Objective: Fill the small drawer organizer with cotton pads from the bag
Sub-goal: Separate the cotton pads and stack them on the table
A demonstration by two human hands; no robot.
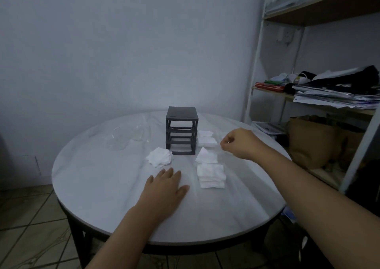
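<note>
Item 1: round white marbled table (102,196), dark frame & legs. Item 2: small dark grey plastic drawer organizer (182,116), upright, mid-table toward the far edge; slots in its frame look open. Item 3: white square cotton pads (211,183), 4 lots on the table: loose heap (160,157) touching organizer's front-left corner; small heap (206,139) just beside its right side; tilted lot (206,156) off its front-right corner; neat stack (211,173) nearer again, toward the near edge. Item 4: crumpled clear plastic bag (123,138), left of organizer, faint, outline approx. only. Left hand (165,186): palm down, flat on table betw. loose heap & neat stack, fingers straight, slightly spread, holding nothing. Right hand (238,143): over the table's right edge, just right of the pads, fingers curled in, thumb tip at forefinger; whether it pinches anything, can't tell. Misc.: white metal shelf unit (255,79) right of table w/ stacked papers (333,95) & brown paper bag (308,141); tiled floor (30,217).
</note>
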